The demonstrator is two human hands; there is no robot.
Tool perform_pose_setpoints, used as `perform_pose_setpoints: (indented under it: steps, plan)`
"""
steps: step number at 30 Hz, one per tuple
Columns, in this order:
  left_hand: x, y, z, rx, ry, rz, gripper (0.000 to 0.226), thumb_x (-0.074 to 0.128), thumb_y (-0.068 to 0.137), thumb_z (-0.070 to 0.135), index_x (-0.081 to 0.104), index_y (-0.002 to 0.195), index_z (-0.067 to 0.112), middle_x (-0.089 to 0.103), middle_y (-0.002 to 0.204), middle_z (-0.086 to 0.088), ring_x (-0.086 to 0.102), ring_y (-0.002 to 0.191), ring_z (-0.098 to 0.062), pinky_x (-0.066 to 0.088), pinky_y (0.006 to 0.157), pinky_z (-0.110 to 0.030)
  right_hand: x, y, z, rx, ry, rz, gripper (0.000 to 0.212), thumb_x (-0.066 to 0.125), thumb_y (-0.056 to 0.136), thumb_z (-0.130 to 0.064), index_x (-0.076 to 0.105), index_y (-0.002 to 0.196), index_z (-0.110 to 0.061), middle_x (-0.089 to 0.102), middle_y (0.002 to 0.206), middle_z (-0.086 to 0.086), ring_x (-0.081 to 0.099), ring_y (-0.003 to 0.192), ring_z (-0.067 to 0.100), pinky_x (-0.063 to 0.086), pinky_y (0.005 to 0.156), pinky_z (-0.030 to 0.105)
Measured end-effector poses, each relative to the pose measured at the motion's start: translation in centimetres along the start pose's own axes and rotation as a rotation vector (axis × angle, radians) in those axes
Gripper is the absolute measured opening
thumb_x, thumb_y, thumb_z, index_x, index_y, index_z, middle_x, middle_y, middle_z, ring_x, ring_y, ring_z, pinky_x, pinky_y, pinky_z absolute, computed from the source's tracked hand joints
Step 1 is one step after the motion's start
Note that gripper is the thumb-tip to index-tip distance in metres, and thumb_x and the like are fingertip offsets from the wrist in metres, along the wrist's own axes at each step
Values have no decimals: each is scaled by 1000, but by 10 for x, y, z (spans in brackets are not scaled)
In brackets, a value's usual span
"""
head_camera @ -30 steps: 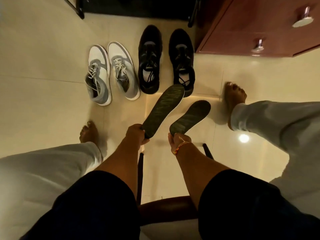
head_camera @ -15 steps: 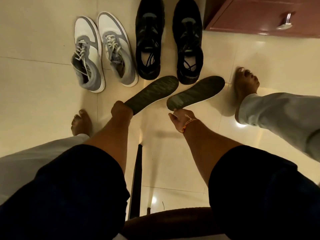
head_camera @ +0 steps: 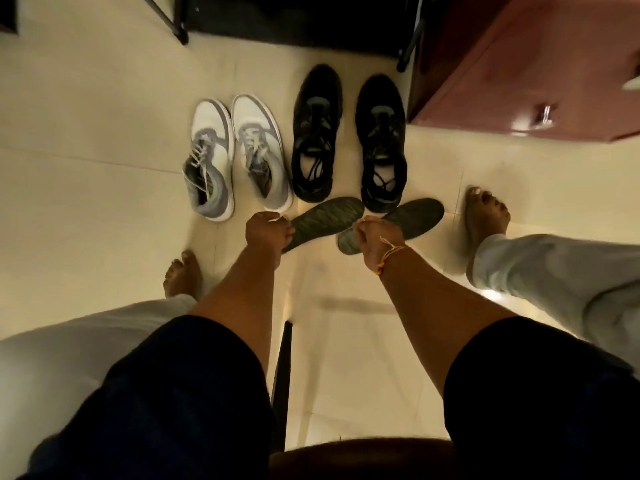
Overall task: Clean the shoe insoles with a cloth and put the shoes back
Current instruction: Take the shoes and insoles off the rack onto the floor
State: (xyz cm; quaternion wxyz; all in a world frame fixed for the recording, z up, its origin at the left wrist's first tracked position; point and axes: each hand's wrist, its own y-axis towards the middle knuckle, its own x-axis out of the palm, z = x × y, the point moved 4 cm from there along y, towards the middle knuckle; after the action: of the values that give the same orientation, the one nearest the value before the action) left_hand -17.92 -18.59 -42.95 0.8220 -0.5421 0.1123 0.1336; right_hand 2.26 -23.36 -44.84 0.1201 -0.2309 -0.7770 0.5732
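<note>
My left hand (head_camera: 266, 232) grips the heel end of a dark insole (head_camera: 325, 218), which points up and to the right. My right hand (head_camera: 372, 237) grips a second dark insole (head_camera: 408, 218) near its heel. Both insoles hover low over the floor, just in front of the heels of a pair of black sneakers (head_camera: 317, 136) (head_camera: 381, 143). To their left a white and grey pair of sneakers (head_camera: 209, 161) (head_camera: 261, 150) stands on the tiles. No cloth is in view.
A reddish wooden cabinet (head_camera: 519, 71) with metal handles stands at the upper right. A dark metal-legged frame (head_camera: 294, 19) runs along the top. My bare feet (head_camera: 183, 273) (head_camera: 485, 216) rest on the cream tile floor. A dark wooden seat edge (head_camera: 360, 459) shows at the bottom.
Both hands have lowered the insoles toward the floor, close to the heels of the black sneakers. The camera has shifted, so the shoes sit lower in view.
</note>
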Motion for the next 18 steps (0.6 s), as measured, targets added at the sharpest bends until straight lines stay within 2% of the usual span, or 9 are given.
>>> perform_pose_setpoints:
  steps: [1,3,5,7,9,13,16,18]
  plan:
    - [-3,-8,15,13,-73,-27,10,54,98,0,60,104,4,66,105,-26,64,72,-22,57,68,-29,6,-10,-16,-55,39,-33,35,50,90,11,53,125,8,61,100,15,60,75,19,49,75,28]
    - [-5,-20,51,87,-207,-75,8,52,100,0,57,106,4,63,92,-19,60,66,-20,55,57,-24,24,-24,-55,-183,40,-68,20,55,88,11,61,106,4,60,77,12,56,62,18,47,61,27]
    - [-14,-32,100,186,-319,-99,4,53,102,9,57,102,8,61,79,-10,59,62,-17,53,55,-23,49,-49,-101,-300,68,-154,8,61,88,6,62,90,-1,59,71,11,57,58,15,49,54,22]
    - [-26,-44,148,274,-440,-156,12,52,104,19,58,94,15,58,74,-4,59,61,-13,51,60,-24,70,-78,-143,-388,99,-236,4,67,89,-4,62,87,-4,61,71,9,58,60,12,52,55,19]
    - [-43,-54,197,383,-515,-129,17,56,103,27,59,94,13,61,76,-4,62,66,-15,55,66,-26,93,-106,-185,-450,108,-306,11,69,90,-16,62,83,-11,62,71,4,59,63,11,54,62,21]
    - [-72,-65,282,535,-561,-34,40,61,99,31,51,125,2,63,95,-9,68,86,-20,62,78,-31,143,-148,-250,-498,57,-381,19,69,89,-33,62,85,-16,64,83,2,61,76,13,55,69,23]
    - [-77,-66,323,564,-520,-41,41,62,98,30,51,125,1,61,95,-6,66,95,-21,60,86,-33,177,-155,-276,-500,41,-380,24,71,87,-36,62,90,-14,63,89,3,65,87,17,58,69,24]
    - [-74,-61,340,548,-510,-48,44,64,97,30,53,127,-1,63,104,-9,66,101,-22,60,84,-31,196,-156,-287,-493,61,-385,30,70,88,-35,61,101,-10,62,100,7,63,89,18,58,74,27]
